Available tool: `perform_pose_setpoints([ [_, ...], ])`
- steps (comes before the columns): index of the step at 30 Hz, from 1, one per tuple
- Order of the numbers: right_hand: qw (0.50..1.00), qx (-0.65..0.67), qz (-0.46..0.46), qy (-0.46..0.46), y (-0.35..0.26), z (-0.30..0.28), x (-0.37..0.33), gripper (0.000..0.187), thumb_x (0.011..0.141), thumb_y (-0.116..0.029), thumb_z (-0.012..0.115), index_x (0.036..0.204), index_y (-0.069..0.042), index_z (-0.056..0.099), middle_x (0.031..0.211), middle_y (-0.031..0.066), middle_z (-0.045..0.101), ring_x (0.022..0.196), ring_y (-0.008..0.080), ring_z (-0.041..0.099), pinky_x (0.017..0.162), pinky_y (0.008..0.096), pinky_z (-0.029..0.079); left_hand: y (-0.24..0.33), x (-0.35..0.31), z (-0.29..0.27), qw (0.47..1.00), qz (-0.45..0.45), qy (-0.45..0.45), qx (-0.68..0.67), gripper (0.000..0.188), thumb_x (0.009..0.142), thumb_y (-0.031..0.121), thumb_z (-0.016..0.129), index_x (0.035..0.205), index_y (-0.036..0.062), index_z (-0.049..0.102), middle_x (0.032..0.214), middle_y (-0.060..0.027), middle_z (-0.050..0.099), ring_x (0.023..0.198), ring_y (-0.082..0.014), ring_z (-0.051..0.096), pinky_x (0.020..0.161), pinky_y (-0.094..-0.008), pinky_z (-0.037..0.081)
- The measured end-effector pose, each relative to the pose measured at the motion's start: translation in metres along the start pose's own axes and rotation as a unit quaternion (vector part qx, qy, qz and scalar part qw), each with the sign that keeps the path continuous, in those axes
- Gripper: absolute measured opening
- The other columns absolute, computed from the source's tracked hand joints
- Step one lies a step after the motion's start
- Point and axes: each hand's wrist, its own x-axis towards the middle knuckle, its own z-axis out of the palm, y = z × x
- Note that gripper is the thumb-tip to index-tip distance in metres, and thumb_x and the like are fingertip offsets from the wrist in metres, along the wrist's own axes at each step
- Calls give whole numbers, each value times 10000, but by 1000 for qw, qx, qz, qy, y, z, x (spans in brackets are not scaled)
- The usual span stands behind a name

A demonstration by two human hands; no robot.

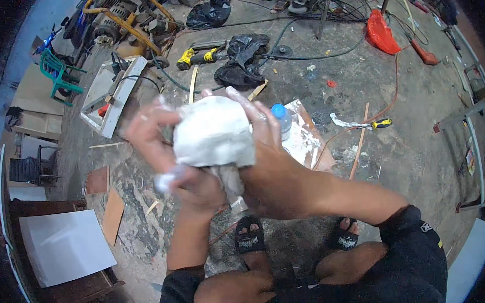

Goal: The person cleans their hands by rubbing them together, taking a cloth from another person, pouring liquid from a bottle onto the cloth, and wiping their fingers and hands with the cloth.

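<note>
A chunky white lump (212, 128), smooth like putty or plaster, is held up before me, with a narrower pale part (231, 181) below it. My right hand (268, 164) grips its right side, white smears on the fingers. On the other side my left hand (159, 145) is blurred by motion. Its fingers are spread around the lump's left edge, with white on the tips; how firmly it touches is unclear. Beyond my right hand stands a clear bottle with a blue cap (279, 113), beside a board smeared with white material (308, 142).
A yellow-handled screwdriver (382, 123) and wood strips lie on the stained floor. Farther off are a yellow-black power tool (198, 57), black plastic bags (242, 57), cables and a red bag (381, 34). A white frame (114, 98) and green chair (57, 74) stand left.
</note>
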Motion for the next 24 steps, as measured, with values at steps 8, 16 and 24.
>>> perform_pose_setpoints([
  [8,997,53,10,-50,10,6,-5,872,553,-178,752,1368,-204,443,1528,253,93,1391,457,76,1078,580,108,0,-35,8,993,11,16,-112,993,727,729,585,1230,-64,261,1220,-175,356,1051,-315,550,885,-418,507],
  [16,975,-47,5,-216,9,-7,-7,253,729,-125,613,951,-6,636,1262,325,476,1386,510,60,1012,719,105,-16,-17,2,982,-73,-126,-122,700,939,552,405,1217,-88,358,1223,-169,397,1017,-290,562,865,-373,480],
  [24,998,-15,-49,-41,33,5,-28,307,707,-166,653,1004,-89,660,1292,146,495,1261,323,393,1023,591,267,-78,9,-52,985,-136,-74,79,396,998,323,410,1175,-22,489,1155,-130,530,1093,-211,484,956,-333,359],
])
